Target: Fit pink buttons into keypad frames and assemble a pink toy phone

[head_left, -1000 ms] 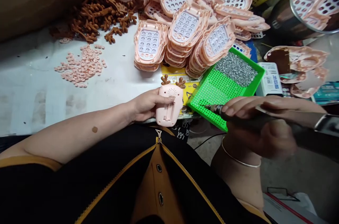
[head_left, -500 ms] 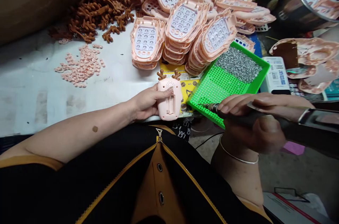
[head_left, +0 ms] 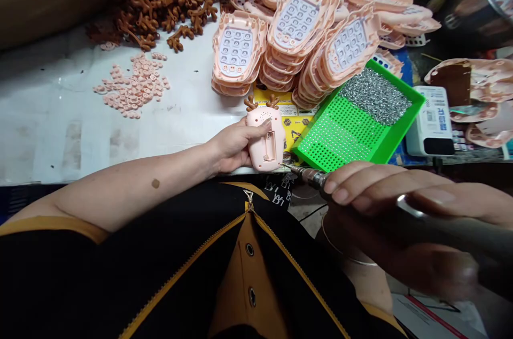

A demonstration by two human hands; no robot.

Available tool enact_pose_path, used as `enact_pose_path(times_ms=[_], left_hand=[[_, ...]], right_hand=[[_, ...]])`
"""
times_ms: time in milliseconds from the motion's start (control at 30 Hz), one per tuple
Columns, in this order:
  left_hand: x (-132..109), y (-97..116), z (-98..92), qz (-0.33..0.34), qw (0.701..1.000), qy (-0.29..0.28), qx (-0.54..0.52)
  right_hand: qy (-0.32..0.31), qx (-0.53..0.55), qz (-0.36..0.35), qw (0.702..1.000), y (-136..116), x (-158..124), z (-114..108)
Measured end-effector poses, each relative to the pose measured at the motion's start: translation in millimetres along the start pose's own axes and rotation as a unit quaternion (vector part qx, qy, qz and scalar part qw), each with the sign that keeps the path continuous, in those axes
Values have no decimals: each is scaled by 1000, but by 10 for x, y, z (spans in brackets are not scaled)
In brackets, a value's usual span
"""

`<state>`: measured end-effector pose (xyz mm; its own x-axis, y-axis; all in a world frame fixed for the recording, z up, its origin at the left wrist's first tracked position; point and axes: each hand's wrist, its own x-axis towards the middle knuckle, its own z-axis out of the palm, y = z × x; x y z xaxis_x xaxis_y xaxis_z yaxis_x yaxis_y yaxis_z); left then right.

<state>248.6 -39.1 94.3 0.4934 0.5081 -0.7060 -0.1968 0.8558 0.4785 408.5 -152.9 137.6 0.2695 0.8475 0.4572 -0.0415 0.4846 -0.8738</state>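
Left hand [head_left: 232, 145] is gripping the pink toy phone [head_left: 265, 138] beside the green screw tray [head_left: 395, 138]; right hand [head_left: 385, 205], clasping the electric screwdriver [head_left: 310, 176], is apparently bringing its tip in, needing alignment with a screw hole.

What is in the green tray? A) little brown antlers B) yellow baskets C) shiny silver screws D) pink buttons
C: a heap of shiny silver screws lies at the far end of the green tray, while the brown antlers and pink buttons lie out on the white table.
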Motion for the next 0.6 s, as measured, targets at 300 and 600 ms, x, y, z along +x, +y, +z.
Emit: enact_pose_path(times_ms=[300,600], left_hand=[[33,-30,-21,13,1000,-20,8],[32,-40,-13,23,999,-34,4]], right_hand=[[-37,37,-33,998,233,80,134],[-78,51,-39,995,252,143,91]])
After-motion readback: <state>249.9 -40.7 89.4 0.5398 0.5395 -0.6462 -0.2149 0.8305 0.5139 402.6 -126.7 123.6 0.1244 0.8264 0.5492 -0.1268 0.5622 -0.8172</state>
